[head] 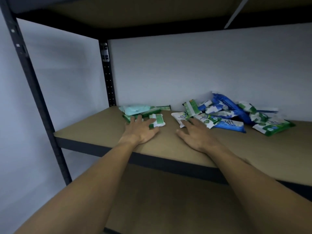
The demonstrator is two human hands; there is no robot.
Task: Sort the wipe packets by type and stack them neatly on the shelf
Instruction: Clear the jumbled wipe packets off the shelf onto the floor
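Note:
On the brown shelf board (94,130) lie two groups of wipe packets. At the left is a small group (143,111): a pale teal packet on top of several green ones, with a white-and-green packet (158,120) at its front. My left hand (140,130) lies flat with spread fingers, its fingertips touching the green packets and that white-and-green one. To the right is a loose heap of blue, white and green packets (236,114). My right hand (195,134) is open, its fingertips on a white packet (180,118) at the heap's left edge.
Black metal uprights (108,73) frame the shelf unit against a pale wall. Another board (152,16) hangs above, and a lower board (168,200) shows beneath my forearms. The shelf's dark front rail (168,162) runs under my wrists.

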